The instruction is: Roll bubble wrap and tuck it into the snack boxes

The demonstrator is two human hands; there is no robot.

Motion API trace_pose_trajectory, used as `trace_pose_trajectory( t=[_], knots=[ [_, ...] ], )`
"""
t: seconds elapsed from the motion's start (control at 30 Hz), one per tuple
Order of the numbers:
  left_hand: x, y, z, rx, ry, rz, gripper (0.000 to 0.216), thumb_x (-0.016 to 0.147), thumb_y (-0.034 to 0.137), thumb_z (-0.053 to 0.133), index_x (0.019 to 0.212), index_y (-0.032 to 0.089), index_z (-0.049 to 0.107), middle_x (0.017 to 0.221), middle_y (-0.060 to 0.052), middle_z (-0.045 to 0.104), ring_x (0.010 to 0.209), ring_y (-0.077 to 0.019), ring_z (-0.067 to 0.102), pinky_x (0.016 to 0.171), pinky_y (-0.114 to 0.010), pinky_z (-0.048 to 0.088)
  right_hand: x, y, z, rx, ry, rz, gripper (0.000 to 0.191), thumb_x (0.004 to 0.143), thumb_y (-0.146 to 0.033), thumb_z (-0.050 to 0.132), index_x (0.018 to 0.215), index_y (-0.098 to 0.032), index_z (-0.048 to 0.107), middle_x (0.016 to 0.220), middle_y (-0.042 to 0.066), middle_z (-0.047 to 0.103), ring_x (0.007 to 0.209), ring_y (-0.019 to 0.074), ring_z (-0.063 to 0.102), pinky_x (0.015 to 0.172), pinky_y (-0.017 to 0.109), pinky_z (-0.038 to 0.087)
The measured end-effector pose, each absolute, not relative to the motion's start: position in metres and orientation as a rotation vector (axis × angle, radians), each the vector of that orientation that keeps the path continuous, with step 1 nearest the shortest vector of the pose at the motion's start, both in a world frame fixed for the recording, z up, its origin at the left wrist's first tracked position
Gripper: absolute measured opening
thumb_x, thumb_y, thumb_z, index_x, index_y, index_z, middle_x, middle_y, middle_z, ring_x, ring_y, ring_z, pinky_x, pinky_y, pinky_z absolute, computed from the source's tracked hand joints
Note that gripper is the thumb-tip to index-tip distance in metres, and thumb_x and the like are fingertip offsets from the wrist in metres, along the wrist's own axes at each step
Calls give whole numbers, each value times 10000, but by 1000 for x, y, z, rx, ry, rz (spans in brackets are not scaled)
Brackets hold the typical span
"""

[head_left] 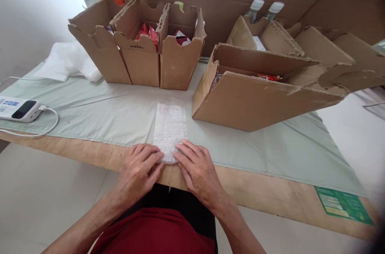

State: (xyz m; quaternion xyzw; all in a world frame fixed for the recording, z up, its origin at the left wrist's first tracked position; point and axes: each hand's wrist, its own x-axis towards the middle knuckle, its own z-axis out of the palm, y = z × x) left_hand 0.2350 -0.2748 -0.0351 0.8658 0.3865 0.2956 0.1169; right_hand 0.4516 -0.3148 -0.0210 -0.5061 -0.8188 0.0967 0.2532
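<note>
A strip of clear bubble wrap [171, 123] lies flat on the pale green cloth, its near end at the table's front edge. My left hand [141, 166] is closed on the left corner of that near end, fingers bent over it and thumb below. On the right corner, my right hand [197, 168] grips in the same way. The near end looks folded or rolled between my fingers. Whether anything lies inside the fold, I cannot tell.
Three cardboard bins [144, 61] with red packets stand behind. A larger cardboard box [255, 101] is close on the right. Bubble wrap pieces [70, 61] are piled at the left, with a white power bank [22, 109] and cable nearer. Bottles [255, 7] stand at the back.
</note>
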Motion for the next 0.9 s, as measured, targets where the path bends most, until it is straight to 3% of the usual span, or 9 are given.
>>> trace_pose_trajectory(
  t=[0.07,0.17,0.23,0.33,0.47,0.63,0.7,0.8,0.9],
  knots=[
    [234,-276,-32,2440,1095,915,143,975,120,576,1079,191,643,967,-50,710,908,-212,647,835,-371,495,451,-309,-20,-1339,-2131,389,319,1010,-73,453,1173,-203,694,1157,95,752,1109,247,679,955,446,504],
    [233,-276,-29,2322,1117,925,133,990,177,582,1101,192,654,849,-17,692,795,-183,639,757,-326,507,452,-310,-16,-1371,-2015,594,261,1038,-149,470,1154,-211,696,1002,54,766,886,207,687,860,392,519],
    [235,-273,-30,2329,1192,901,149,996,217,589,1118,178,665,795,-8,669,737,-180,626,713,-318,508,453,-314,-16,-1435,-1954,584,245,1027,-162,491,1181,-204,677,1039,59,759,923,218,682,861,388,525],
    [243,-264,-34,2395,1267,880,173,1004,232,583,1135,153,663,770,-11,655,728,-193,629,709,-334,517,452,-322,-19,-1508,-1871,258,272,1007,-160,533,1262,-184,624,1184,109,711,1074,257,647,918,425,507],
    [249,-257,-40,2366,1303,899,190,1019,236,552,1165,164,650,988,-77,677,831,-200,666,750,-341,560,446,-326,-24,-1457,-2044,126,314,963,-126,581,1271,-184,613,1290,126,670,1228,299,583,1012,480,443],
    [235,-266,-38,2320,1131,956,253,987,239,608,1236,204,636,1232,-124,633,1133,-253,637,965,-414,555,444,-319,-25,-1429,-2024,278,261,1012,-87,498,1204,-196,638,1153,82,738,1103,252,650,970,453,456],
    [229,-270,-34,2326,1034,922,271,989,181,585,1254,217,624,1185,-102,665,1132,-240,631,966,-403,544,445,-320,-25,-1432,-1940,368,248,1024,-97,487,1186,-200,644,1083,66,749,1000,225,673,914,426,482],
    [229,-269,-30,2335,1012,919,238,1003,159,555,1221,215,632,975,-55,705,953,-210,656,861,-373,537,448,-323,-25,-1457,-1891,488,256,1029,-123,484,1207,-218,642,1035,48,755,922,208,680,855,399,505],
    [238,-259,-30,2410,1079,890,170,1011,213,561,1143,195,668,837,-34,699,793,-198,632,772,-362,514,450,-327,-25,-1550,-1859,296,257,1025,-148,498,1229,-218,638,1101,80,732,997,245,666,867,422,498]
  ],
)
